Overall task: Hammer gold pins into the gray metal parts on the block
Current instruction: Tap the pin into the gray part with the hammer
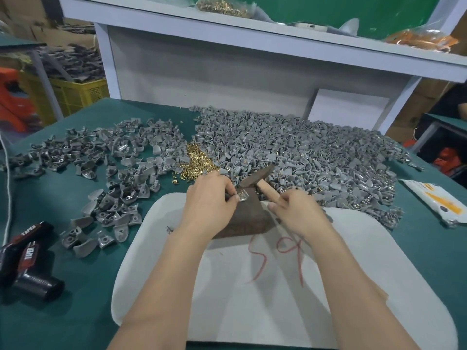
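Left hand (209, 195) fingers curled, pinching a gray metal part (243, 197) on top of the block (249, 221); right hand (295, 210) wrapped round the wooden handle of a hammer (257, 176), head just above the part | block stands on a white pad (353, 274); gold pins (199, 160) heaped just behind the hands
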`<state>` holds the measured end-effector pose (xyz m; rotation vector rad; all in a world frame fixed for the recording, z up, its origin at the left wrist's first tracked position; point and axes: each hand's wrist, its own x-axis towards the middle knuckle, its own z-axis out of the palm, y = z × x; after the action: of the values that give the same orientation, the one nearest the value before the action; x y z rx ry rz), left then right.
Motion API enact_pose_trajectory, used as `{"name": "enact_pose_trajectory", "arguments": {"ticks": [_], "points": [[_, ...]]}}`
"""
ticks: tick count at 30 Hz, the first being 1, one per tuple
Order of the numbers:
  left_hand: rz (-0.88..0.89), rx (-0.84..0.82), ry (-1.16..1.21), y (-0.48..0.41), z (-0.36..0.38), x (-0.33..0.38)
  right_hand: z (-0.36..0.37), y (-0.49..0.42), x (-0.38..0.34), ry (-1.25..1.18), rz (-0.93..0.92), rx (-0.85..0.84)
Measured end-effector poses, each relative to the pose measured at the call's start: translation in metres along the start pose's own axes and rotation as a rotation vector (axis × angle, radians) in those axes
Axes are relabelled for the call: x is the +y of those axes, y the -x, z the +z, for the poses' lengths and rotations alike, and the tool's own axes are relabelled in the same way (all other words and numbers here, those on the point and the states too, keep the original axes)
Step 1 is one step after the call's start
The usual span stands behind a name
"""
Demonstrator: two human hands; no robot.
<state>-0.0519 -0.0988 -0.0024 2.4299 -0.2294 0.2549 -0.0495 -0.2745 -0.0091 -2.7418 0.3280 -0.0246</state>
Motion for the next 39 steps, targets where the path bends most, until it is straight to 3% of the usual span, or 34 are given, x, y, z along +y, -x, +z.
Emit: {"name": "enact_pose_trajectory", "arguments": {"ticks": [4, 7, 10, 14, 16, 19, 24, 29, 34, 39], "points": [[-0.004, -0.012, -0.006, 0.001, -0.001, 0.000, -0.003, 0.000, 0.000, -0.034, -0.031, 0.037], [-0.008, -0.018, -0.022, 0.001, 0.000, 0.001, -0.018, 0.008, 0.005, -0.244, -0.121, 0.073], [-0.014, -0.024, -0.026, 0.000, 0.000, 0.000, -0.031, 0.020, 0.007, -0.239, -0.263, 0.094], [-0.012, -0.018, -0.027, -0.001, 0.001, 0.000, -0.034, 0.042, 0.001, -0.329, -0.487, 0.328], [-0.009, -0.011, -0.010, -0.001, 0.002, 0.000, -0.030, 0.052, 0.001, -0.328, -0.576, 0.311], [-0.023, -0.007, -0.012, -0.002, 0.003, -0.001, -0.027, 0.053, 0.002, -0.186, -0.546, 0.199], [-0.004, -0.006, 0.029, -0.002, 0.004, -0.003, -0.033, 0.056, -0.004, -0.377, -0.624, 0.361], [-0.031, 0.006, 0.057, -0.002, 0.003, -0.002, -0.035, 0.054, -0.003, -0.081, -0.532, 0.163], [-0.031, 0.015, 0.054, -0.002, 0.004, -0.003, -0.039, 0.055, -0.010, -0.353, -0.622, 0.461], [-0.049, 0.030, 0.042, -0.001, 0.002, -0.002, -0.032, 0.053, -0.006, -0.090, -0.578, 0.137]]}}
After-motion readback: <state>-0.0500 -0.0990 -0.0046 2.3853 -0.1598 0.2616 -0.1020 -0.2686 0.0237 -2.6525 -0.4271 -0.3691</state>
